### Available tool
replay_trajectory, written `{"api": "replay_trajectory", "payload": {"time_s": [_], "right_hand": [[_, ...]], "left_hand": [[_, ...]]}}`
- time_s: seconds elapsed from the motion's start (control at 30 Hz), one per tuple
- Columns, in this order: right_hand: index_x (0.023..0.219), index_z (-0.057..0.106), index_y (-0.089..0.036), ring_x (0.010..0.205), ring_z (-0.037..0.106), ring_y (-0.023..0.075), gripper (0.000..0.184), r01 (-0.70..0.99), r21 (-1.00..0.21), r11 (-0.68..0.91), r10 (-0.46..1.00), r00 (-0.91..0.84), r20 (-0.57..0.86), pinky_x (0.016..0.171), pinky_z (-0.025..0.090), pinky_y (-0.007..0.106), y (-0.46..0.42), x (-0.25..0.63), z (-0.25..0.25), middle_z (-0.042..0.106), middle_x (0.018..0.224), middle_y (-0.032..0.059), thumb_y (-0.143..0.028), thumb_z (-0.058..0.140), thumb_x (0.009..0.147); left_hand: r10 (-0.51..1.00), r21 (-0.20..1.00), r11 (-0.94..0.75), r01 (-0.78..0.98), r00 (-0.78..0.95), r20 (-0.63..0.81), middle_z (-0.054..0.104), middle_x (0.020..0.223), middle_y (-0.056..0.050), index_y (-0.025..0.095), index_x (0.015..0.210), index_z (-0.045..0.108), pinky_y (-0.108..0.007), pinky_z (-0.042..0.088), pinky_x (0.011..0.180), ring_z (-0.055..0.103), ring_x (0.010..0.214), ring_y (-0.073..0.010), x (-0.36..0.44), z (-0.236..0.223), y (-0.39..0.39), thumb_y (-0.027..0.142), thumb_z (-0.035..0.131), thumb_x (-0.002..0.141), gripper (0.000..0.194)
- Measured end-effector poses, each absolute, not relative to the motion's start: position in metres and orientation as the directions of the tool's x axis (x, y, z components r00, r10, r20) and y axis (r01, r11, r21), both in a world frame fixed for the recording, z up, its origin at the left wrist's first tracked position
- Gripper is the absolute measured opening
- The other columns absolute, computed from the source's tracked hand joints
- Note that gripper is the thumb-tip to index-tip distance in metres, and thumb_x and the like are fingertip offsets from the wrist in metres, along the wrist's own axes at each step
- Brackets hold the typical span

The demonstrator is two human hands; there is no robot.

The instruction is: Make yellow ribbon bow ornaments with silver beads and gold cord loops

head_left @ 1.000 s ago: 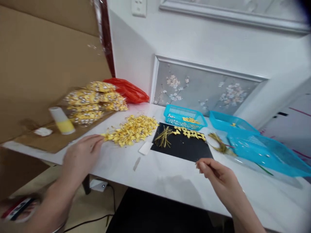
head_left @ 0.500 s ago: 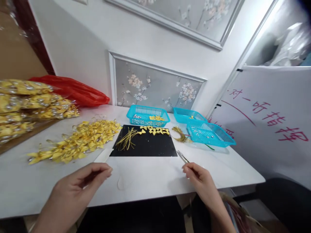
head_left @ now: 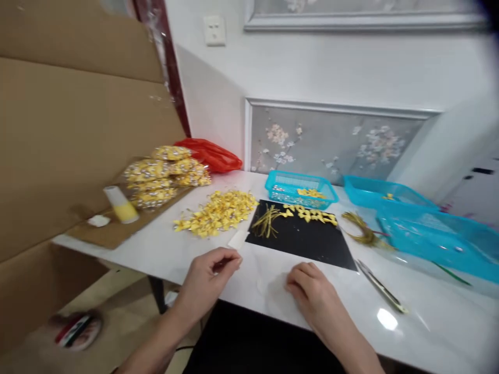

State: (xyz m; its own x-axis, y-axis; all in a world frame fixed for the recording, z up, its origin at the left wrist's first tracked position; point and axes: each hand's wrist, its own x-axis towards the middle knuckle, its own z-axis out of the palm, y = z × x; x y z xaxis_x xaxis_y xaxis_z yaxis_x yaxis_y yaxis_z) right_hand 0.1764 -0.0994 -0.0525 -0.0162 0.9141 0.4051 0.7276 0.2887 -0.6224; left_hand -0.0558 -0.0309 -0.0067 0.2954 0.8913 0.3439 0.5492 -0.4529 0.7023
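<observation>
Table (head_left: 436,322) white | wall (head_left: 331,67) behind (framed blossoms (head_left: 312,137)) | cardboard (head_left: 86,124) left

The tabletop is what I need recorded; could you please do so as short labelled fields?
left hand: fingertips together, contents unclear
right hand: fingers curled, contents unclear
black mat: bears thin stems and yellow pieces
yellow heap: left of the mat
metal tool: lying right of the mat
blue baskets: behind and right of the mat

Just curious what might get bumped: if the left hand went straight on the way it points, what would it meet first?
The left hand would probably reach the black sheet first, near its closest left corner; its height above the table is unclear.
</observation>
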Motion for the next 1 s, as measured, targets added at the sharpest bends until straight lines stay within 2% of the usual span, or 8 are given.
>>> {"api": "replay_trajectory", "payload": {"time_s": [0.13, 0.23, 0.3, 0.37, 0.53, 0.67, 0.83, 1.0], "right_hand": [[0.076, 0.054, -0.022, 0.071, 0.058, 0.0206, 0.021, 0.695, -0.668, 0.266, 0.91, 0.048, 0.412, 0.066, 0.047, 0.03, -0.106, 0.175, -0.064, 0.062, 0.077, 0.004, -0.024, 0.044, 0.094], [0.082, 0.05, -0.024, 0.061, 0.055, 0.017, 0.022, 0.607, -0.785, 0.123, 0.933, 0.199, 0.3, 0.061, 0.045, 0.026, -0.11, 0.176, -0.067, 0.059, 0.069, -0.0008, -0.035, 0.04, 0.098], [0.081, 0.048, -0.024, 0.057, 0.053, 0.0157, 0.025, 0.555, -0.829, 0.067, 0.934, 0.256, 0.248, 0.059, 0.043, 0.025, -0.112, 0.177, -0.066, 0.055, 0.064, -0.003, -0.041, 0.039, 0.098], [0.079, 0.046, -0.024, 0.057, 0.052, 0.0151, 0.028, 0.543, -0.837, 0.07, 0.925, 0.278, 0.258, 0.057, 0.042, 0.025, -0.112, 0.177, -0.063, 0.053, 0.064, -0.0032, -0.044, 0.04, 0.097], [0.092, 0.055, -0.022, 0.054, 0.05, 0.0149, 0.029, 0.602, -0.793, 0.097, 0.921, 0.247, 0.3, 0.052, 0.04, 0.024, -0.113, 0.178, -0.057, 0.051, 0.064, -0.0034, -0.047, 0.042, 0.096], [0.079, 0.061, -0.021, 0.05, 0.047, 0.0148, 0.029, 0.705, -0.703, 0.088, 0.915, 0.221, 0.337, 0.051, 0.037, 0.026, -0.111, 0.177, -0.055, 0.05, 0.057, -0.003, -0.044, 0.047, 0.093], [0.066, 0.06, -0.022, 0.055, 0.054, 0.0171, 0.025, 0.736, -0.671, 0.091, 0.908, 0.216, 0.36, 0.056, 0.038, 0.028, -0.108, 0.18, -0.05, 0.059, 0.062, 0.001, -0.033, 0.054, 0.087], [0.066, 0.057, -0.022, 0.05, 0.048, 0.014, 0.029, 0.728, -0.673, 0.13, 0.884, 0.223, 0.411, 0.05, 0.034, 0.026, -0.107, 0.184, -0.024, 0.056, 0.056, -0.0014, -0.038, 0.054, 0.089]], "left_hand": [[0.881, 0.613, -0.468, 0.636, 0.286, 0.376, 0.069, 0.12, -0.011, 0.023, 0.111, 0.073, -0.042, 0.05, 0.098, 0.062, 0.113, -0.0295, -0.081, -0.01, -0.029, 0.035, 0.059, 0.088, 0.03], [0.859, 0.497, -0.499, 0.71, 0.327, 0.394, 0.04, 0.154, -0.014, 0.025, 0.13, 0.064, -0.059, 0.024, 0.115, 0.027, 0.144, -0.0401, -0.092, -0.015, -0.021, 0.034, 0.063, 0.085, 0.046], [0.841, 0.362, -0.525, 0.771, 0.402, 0.363, 0.026, 0.162, -0.013, 0.027, 0.136, 0.059, -0.064, 0.019, 0.115, 0.013, 0.148, -0.0422, -0.091, -0.018, -0.016, 0.037, 0.058, 0.09, 0.047], [0.828, 0.224, -0.538, 0.813, 0.46, 0.32, 0.023, 0.163, -0.012, 0.029, 0.136, 0.058, -0.067, 0.021, 0.113, 0.011, 0.148, -0.0426, -0.085, -0.022, -0.013, 0.039, 0.052, 0.094, 0.044], [0.803, 0.027, -0.551, 0.834, 0.521, 0.291, 0.039, 0.156, -0.014, 0.021, 0.132, 0.062, -0.066, 0.03, 0.109, 0.026, 0.145, -0.0407, -0.065, -0.027, -0.011, 0.034, 0.046, 0.096, 0.041], [0.783, -0.003, -0.565, 0.825, 0.538, 0.313, 0.038, 0.157, -0.014, 0.017, 0.126, 0.065, -0.065, 0.024, 0.113, 0.025, 0.146, -0.0374, -0.055, -0.025, -0.011, 0.03, 0.046, 0.096, 0.037], [0.773, -0.003, -0.574, 0.819, 0.543, 0.328, 0.036, 0.157, -0.016, 0.016, 0.116, 0.069, -0.071, 0.022, 0.11, 0.022, 0.146, -0.041, -0.05, -0.02, -0.009, 0.032, 0.048, 0.096, 0.034], [0.763, 0.034, -0.588, 0.808, 0.54, 0.355, 0.037, 0.157, -0.018, 0.016, 0.113, 0.07, -0.074, 0.023, 0.108, 0.024, 0.145, -0.0438, -0.052, -0.021, -0.004, 0.03, 0.053, 0.093, 0.03]]}}
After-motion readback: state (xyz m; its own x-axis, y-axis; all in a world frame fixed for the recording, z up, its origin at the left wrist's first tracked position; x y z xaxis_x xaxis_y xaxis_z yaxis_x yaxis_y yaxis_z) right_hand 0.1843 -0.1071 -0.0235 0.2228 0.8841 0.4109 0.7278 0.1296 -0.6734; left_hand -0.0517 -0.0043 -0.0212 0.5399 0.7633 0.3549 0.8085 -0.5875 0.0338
